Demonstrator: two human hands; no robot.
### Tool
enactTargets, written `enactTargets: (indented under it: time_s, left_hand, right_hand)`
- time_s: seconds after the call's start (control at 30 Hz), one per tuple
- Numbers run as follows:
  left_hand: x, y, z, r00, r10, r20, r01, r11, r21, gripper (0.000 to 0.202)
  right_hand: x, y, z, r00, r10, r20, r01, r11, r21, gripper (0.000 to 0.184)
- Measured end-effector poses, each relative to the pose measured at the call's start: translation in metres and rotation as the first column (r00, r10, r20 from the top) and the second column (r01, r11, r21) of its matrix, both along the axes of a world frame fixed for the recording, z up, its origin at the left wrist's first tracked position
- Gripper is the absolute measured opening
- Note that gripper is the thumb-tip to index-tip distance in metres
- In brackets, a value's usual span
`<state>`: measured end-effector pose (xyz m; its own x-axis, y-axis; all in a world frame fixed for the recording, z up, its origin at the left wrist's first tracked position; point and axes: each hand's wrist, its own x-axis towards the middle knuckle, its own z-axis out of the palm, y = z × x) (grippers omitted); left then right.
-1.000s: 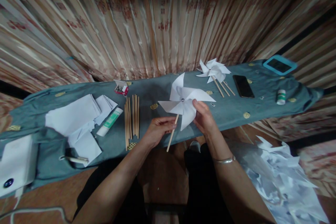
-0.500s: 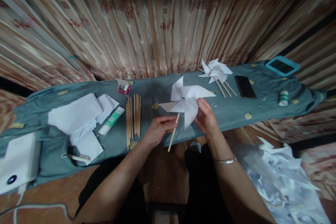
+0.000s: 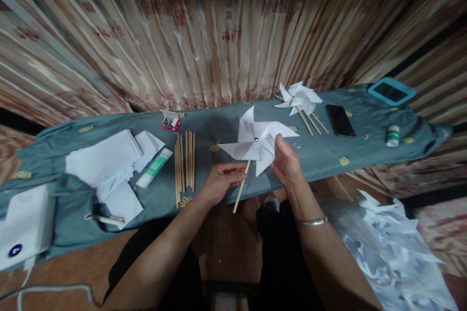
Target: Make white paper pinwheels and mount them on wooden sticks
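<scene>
- The white paper pinwheel [image 3: 261, 129] is in front of me, held up over the near part of the bench [image 3: 207, 124], its metal pin head [image 3: 256, 139] showing at the centre.
- The fingers of my left hand [image 3: 220, 183] are closed in a pinch on its wooden stick [image 3: 239, 196], just under the blades.
- My right hand [image 3: 287, 161] is part-curled at the right-hand blade, thumb against the paper; its other fingers are partly hidden, so I cannot tell whether they grip.
- Done, as I judge it: this one looks joined, blades, pin and stick together, and a small cluster of pinwheels [image 3: 299, 98] on sticks lies at the far edge.
- Left, by the look of it: two rows of bare sticks [image 3: 190, 160], an open box of pins [image 3: 170, 121], and many folded white paper shapes [image 3: 396, 245] heaped low on my right.
</scene>
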<state>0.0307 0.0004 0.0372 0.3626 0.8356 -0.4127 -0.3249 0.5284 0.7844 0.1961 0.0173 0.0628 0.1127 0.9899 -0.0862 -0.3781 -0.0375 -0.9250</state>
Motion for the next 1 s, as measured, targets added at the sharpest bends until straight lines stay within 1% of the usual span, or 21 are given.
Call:
enactTargets:
  time_s: [0.1,0.37,0.53,0.67,0.77,0.87,1.0]
  left_hand:
    - [0.0,0.0,0.001,1.0,-0.003,-0.001,0.003,1.0,-0.004,0.036]
    - [0.001,0.0,0.0,1.0,0.008,-0.006,-0.008,1.0,-0.006,0.037]
    - [0.002,-0.001,-0.001,1.0,0.01,-0.002,-0.01,1.0,-0.001,0.034]
    - [0.002,-0.001,-0.001,1.0,0.011,-0.006,-0.011,1.0,-0.015,0.034]
    - [0.002,0.0,-0.001,1.0,0.019,0.008,-0.019,1.0,-0.015,0.036]
    - [0.004,0.0,-0.002,0.999,0.038,0.017,-0.038,0.999,0.0,0.037]
    - [0.005,0.0,-0.004,0.998,0.068,0.014,-0.068,0.998,0.015,0.039]
  right_hand:
    - [0.0,0.0,0.002,1.0,0.012,-0.025,-0.012,1.0,-0.013,0.057]
    - [-0.001,0.001,0.003,1.0,0.008,-0.028,-0.008,1.0,0.016,0.058]
    - [-0.004,0.0,0.004,0.996,-0.048,-0.071,0.049,0.999,0.018,0.053]
    - [-0.006,0.0,0.003,0.992,-0.074,-0.104,0.079,0.996,0.045,0.044]
    - [-0.008,0.001,0.001,0.986,-0.125,-0.107,0.129,0.991,0.038,0.038]
    - [-0.011,0.002,-0.001,0.976,-0.185,-0.11,0.188,0.982,0.012,0.037]
    - [-0.013,0.002,0.0,0.972,-0.189,-0.14,0.189,0.982,-0.017,0.039]
